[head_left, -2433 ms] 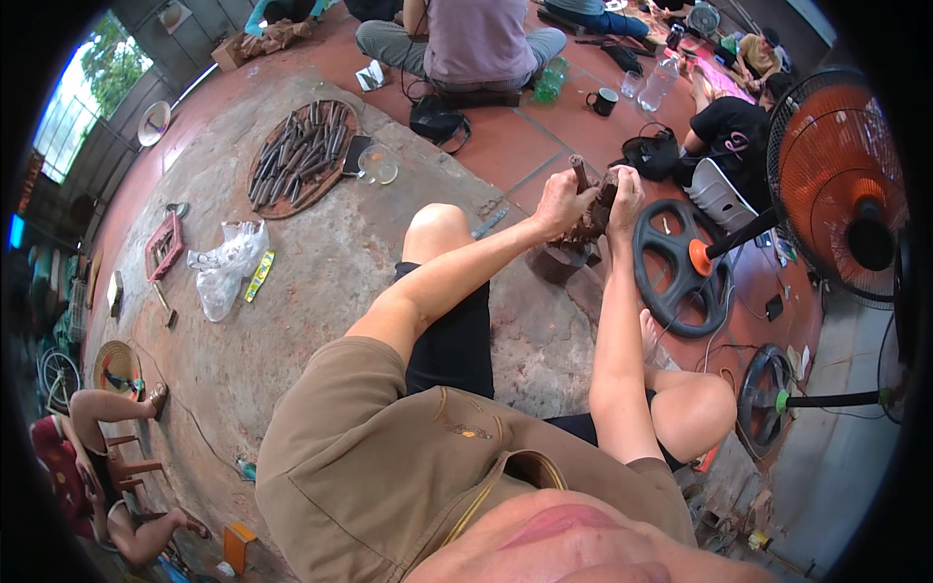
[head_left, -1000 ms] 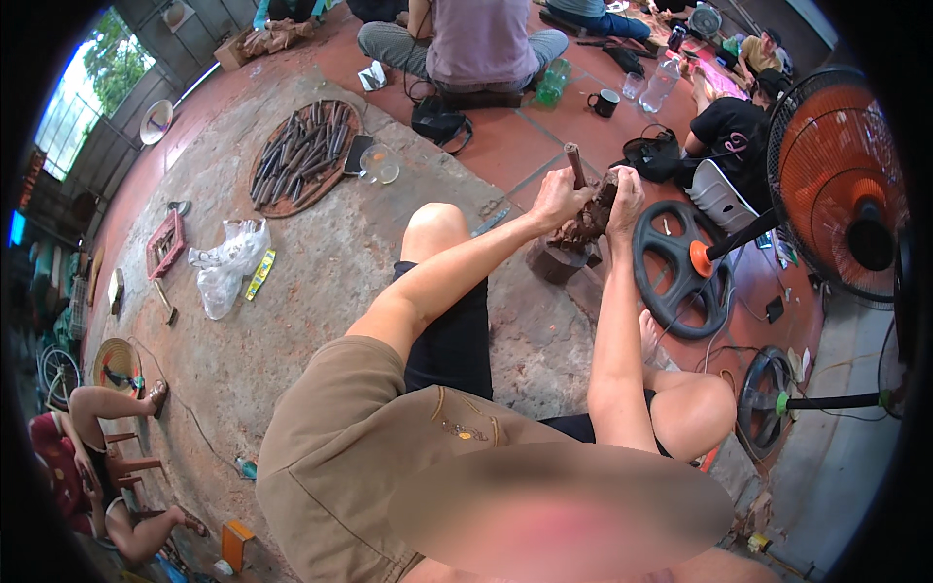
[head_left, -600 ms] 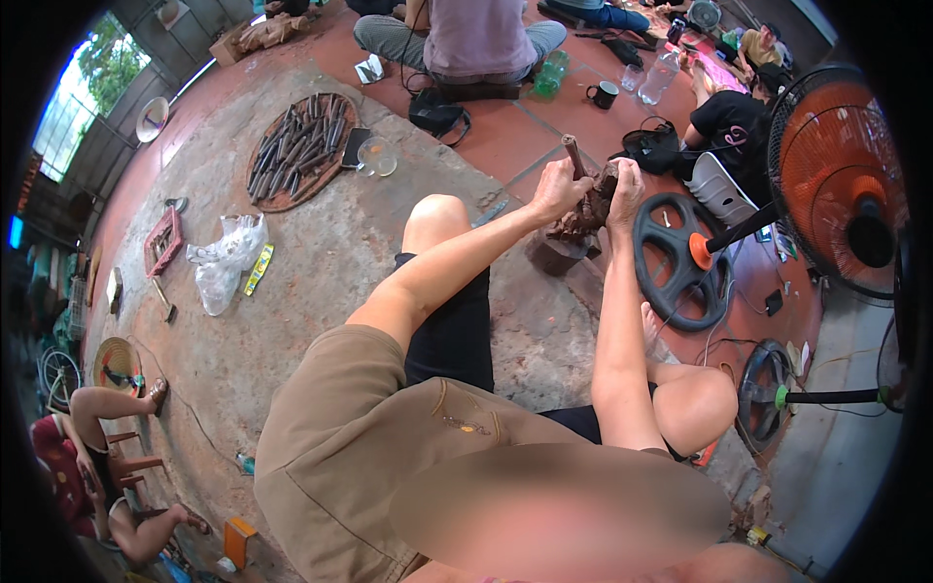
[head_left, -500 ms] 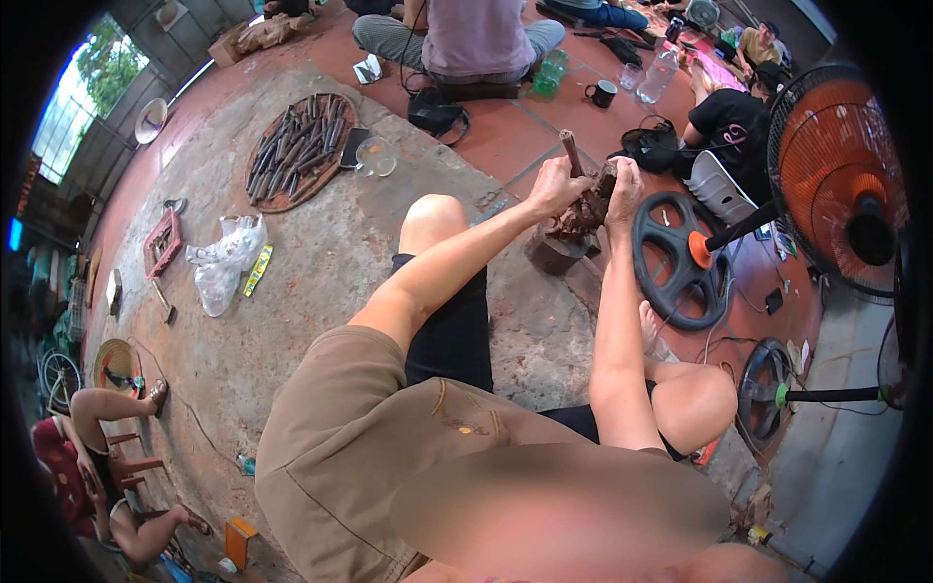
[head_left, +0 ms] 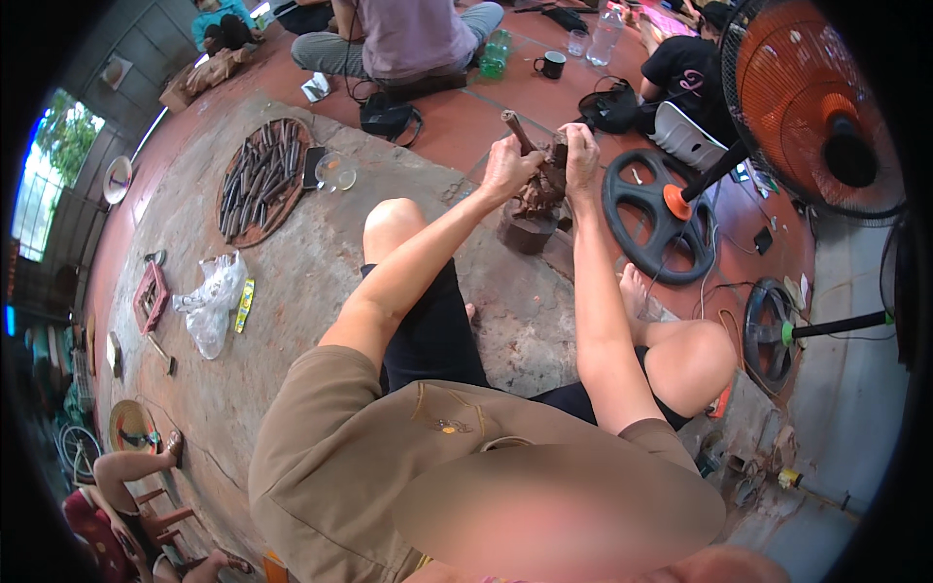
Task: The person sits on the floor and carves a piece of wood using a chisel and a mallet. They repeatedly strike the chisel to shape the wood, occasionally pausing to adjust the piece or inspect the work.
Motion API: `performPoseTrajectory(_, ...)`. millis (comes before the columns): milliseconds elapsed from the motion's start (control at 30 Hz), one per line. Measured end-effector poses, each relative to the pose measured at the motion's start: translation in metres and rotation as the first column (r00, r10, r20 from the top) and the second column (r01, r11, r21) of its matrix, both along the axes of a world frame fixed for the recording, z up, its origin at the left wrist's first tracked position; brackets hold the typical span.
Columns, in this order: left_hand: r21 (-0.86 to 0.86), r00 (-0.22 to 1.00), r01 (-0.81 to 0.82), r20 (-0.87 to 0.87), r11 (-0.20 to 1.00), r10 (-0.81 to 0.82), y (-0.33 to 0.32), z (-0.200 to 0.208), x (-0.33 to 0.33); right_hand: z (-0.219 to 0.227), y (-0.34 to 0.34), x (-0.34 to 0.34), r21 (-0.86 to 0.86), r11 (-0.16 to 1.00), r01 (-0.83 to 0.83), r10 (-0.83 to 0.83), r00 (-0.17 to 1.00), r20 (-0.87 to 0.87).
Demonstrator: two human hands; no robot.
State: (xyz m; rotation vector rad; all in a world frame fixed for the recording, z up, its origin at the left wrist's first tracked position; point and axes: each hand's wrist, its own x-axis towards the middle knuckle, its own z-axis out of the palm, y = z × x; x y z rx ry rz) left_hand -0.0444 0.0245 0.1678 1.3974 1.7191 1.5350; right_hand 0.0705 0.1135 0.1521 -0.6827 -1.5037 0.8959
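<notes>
A dark brown wood carving [head_left: 537, 201] stands upright on its thick block base [head_left: 526, 234], on the ground beyond my knees. My left hand [head_left: 509, 169] is closed around a carving tool [head_left: 518, 128] whose brown handle sticks up and leans to the left. The tool's lower end is hidden by my fingers and the carving. On the carving's right side, my right hand [head_left: 581, 157] is closed over its upper part, fingers curled at the top. Both forearms reach forward over my bent legs.
A round tray [head_left: 240, 239] full of slim dark tools lies at the left, beside a glass dish [head_left: 336, 172]. A plastic bag [head_left: 211, 303] is nearer. At the right stand a fan [head_left: 816, 107] and its black wheel-shaped base [head_left: 659, 216]. People sit beyond, near a mug [head_left: 550, 64].
The whole view has shifted, so most things sit further left in the picture. Both hands keep their hold on the tool and the carving. The tool's handle leans a little more to the left.
</notes>
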Motion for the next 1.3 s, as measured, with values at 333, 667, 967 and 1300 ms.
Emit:
performPoseTrajectory(333, 0.098, 0.987, -0.156, 0.052, 0.983, 0.152, 0.013, -0.005, 0.000, -0.001, 0.001, 0.007, -0.092, 0.993, -0.081, 0.081, 0.997, 0.004)
performPoseTrajectory(667, -0.004, 0.995, -0.079, -0.061, 0.997, 0.079, -0.002, -0.006, 0.003, 0.000, 0.001, 0.003, -0.063, 0.995, -0.080, 0.082, 0.996, 0.035)
performPoseTrajectory(967, 0.111, 0.981, -0.140, 0.147, 0.984, 0.123, 0.010, -0.003, -0.002, -0.004, 0.004, 0.002, -0.083, 0.993, -0.089, 0.093, 0.995, 0.036)
performPoseTrajectory(1300, -0.020, 0.994, -0.049, -0.101, 0.999, 0.046, -0.001, -0.016, 0.004, -0.010, 0.010, 0.005, -0.149, 0.984, -0.097, 0.095, 0.995, -0.024)
